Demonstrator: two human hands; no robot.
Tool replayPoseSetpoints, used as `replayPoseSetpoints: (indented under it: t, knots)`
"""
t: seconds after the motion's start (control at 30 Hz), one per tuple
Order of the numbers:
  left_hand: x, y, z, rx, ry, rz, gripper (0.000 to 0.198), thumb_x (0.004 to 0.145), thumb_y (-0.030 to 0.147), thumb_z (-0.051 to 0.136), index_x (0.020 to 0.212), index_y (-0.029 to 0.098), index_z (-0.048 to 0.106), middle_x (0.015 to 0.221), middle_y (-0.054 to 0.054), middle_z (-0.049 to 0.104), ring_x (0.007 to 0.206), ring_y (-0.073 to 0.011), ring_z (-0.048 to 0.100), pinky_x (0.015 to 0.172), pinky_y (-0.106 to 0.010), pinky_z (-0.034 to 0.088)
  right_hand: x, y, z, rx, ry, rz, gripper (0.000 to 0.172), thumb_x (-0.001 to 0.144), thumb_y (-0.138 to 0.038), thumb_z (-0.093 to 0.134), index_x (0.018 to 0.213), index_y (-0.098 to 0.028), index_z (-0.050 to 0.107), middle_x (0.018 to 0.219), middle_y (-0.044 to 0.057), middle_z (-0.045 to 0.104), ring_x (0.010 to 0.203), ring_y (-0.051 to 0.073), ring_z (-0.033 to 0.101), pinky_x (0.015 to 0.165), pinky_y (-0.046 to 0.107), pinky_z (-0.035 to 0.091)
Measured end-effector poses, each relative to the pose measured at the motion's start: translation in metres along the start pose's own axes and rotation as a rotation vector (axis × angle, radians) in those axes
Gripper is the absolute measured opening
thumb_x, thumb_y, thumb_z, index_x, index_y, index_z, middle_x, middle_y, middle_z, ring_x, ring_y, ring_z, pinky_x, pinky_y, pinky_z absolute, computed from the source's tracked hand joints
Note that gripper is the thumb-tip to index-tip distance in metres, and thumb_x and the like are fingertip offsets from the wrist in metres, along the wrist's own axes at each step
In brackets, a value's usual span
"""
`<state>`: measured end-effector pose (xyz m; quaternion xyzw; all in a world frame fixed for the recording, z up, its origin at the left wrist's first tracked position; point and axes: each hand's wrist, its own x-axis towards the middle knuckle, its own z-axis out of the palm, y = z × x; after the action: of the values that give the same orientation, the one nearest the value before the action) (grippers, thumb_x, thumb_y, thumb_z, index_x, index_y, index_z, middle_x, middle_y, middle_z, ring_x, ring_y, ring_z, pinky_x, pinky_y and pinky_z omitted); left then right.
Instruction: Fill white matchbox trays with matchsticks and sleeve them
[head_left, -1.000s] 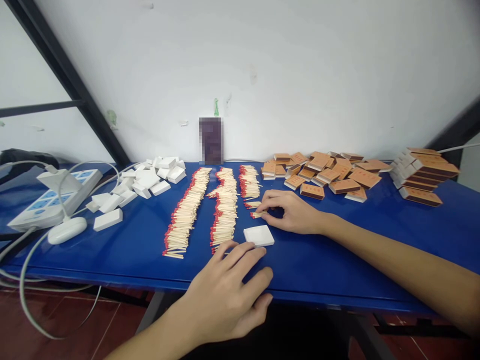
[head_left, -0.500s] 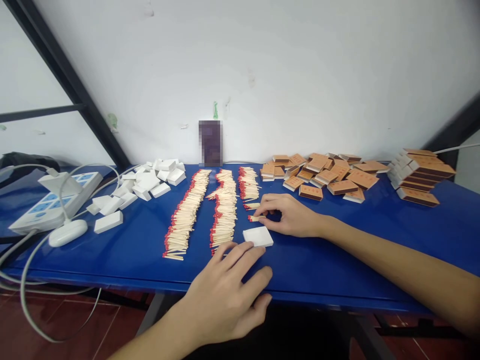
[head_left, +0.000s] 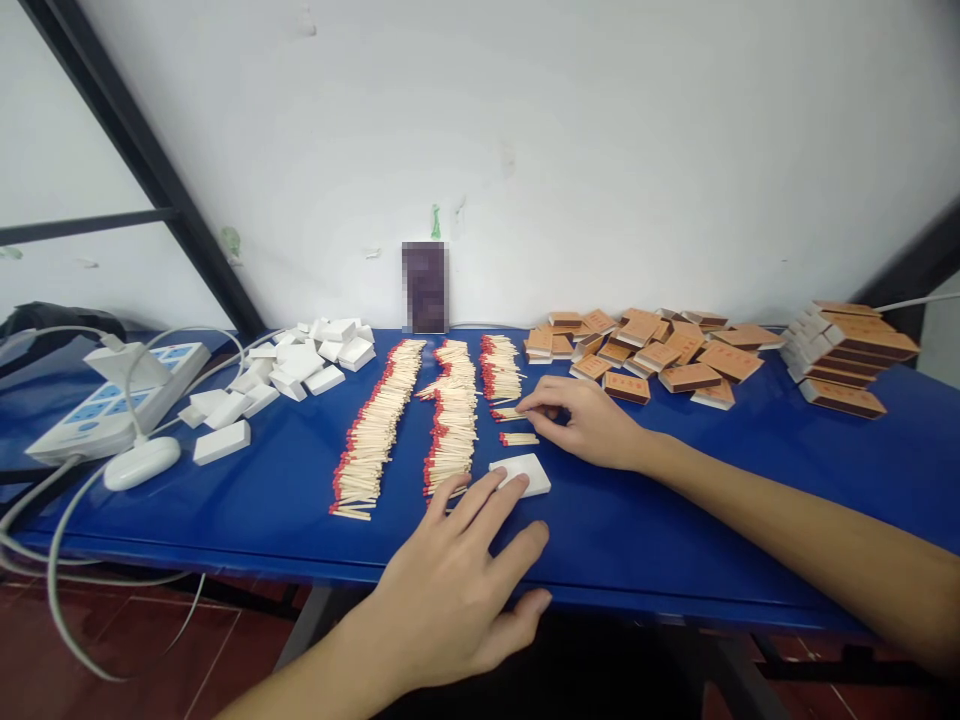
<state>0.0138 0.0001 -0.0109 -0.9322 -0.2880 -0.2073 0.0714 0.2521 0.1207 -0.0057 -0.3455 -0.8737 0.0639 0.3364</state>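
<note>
Head view: the right hand reaches to the middle of the blue worktop, its grip brought together — thumb and finger clamped, as far as can be told, on the plain ends of the far bunch of matches. Near bunch lies just nearer, apart, red heads to the left. Left hand is palm-down with its grip apart, fingers spread, two fingertips resting on a single white tray just nearer than those matches; which way up the tray lies is hard to tell. Left of it run the middle row and the left row; the right row sits beyond both bunches. Judged on handling: pinch lightly at the plain ends, keep the heads level and all one way, lift or slide without rolling sticks loose. The right row is close by, so fingertips want to stay low and narrow there. Left fingers should steady the tray without pressing hard — and mind the little finger, very near the middle row's near end. Far right: a loose heap of orange boxes, a neat stack beyond.
</note>
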Motion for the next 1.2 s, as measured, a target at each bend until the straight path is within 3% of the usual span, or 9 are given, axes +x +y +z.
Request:
replayPoseSetpoints:
  t: [0.3,0.77,1.2]
  knots:
    - [0.0008,-0.0005,0.0022,-0.013,0.011,0.017,0.034,0.098,0.038,0.048,0.124,0.018,0.059,0.136,-0.013,0.057,0.135,-0.0307,0.045,0.111,-0.049,0.036,-0.0006,0.006,0.0023,-0.048,-0.057,0.038,0.023,0.088,-0.016,0.054,0.096,-0.017,0.075,0.086,0.006,0.067,0.068,0.015,0.06,0.06,0.027,0.044]
    - [0.0014,0.001,0.0002,-0.01,0.027,0.009,0.036,0.096,0.037,0.051,0.126,0.018,0.059,0.137,-0.012,0.057,0.131,-0.0315,0.05,0.11,-0.05,0.039,-0.0009,0.0075,0.0047,-0.048,-0.01,0.014,0.014,0.085,-0.016,0.058,0.088,-0.017,0.072,0.079,0.004,0.061,0.066,0.014,0.056,0.059,0.027,0.044]
    - [0.002,0.0016,0.0012,-0.01,0.047,0.013,0.035,0.096,0.036,0.052,0.125,0.018,0.06,0.135,-0.012,0.059,0.13,-0.0304,0.05,0.109,-0.05,0.04,-0.0012,0.0058,0.002,-0.025,-0.078,0.018,0.023,0.088,-0.015,0.055,0.097,-0.018,0.076,0.085,0.006,0.064,0.07,0.015,0.058,0.06,0.027,0.044]
